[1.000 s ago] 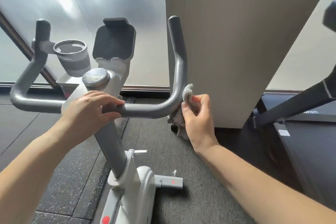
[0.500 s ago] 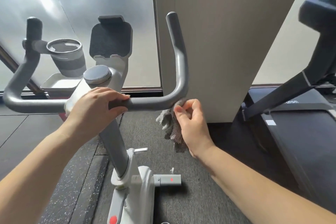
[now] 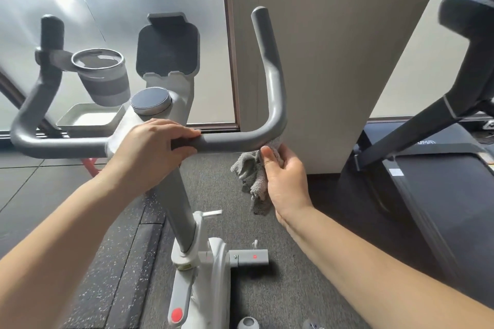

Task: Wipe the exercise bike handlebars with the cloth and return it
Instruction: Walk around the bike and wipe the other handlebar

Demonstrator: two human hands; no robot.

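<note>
The grey handlebars [image 3: 235, 141] of a white exercise bike run across the middle of the view, with one upright horn at each end. My left hand [image 3: 152, 149] grips the horizontal bar just right of the stem. My right hand [image 3: 287, 176] holds a grey cloth [image 3: 252, 176] and presses it against the underside of the right bend of the bar. Most of the cloth hangs loose below my fingers.
A cup holder [image 3: 103, 77] and a dark tablet mount [image 3: 168, 48] sit on the bike's front, with a round knob [image 3: 151, 101] at the stem. A beige pillar [image 3: 334, 61] stands close behind the right horn. A treadmill [image 3: 433, 181] is at the right.
My right hand with the cloth has slid down from the side of the right bend to its underside. The left hand has kept its grip.
</note>
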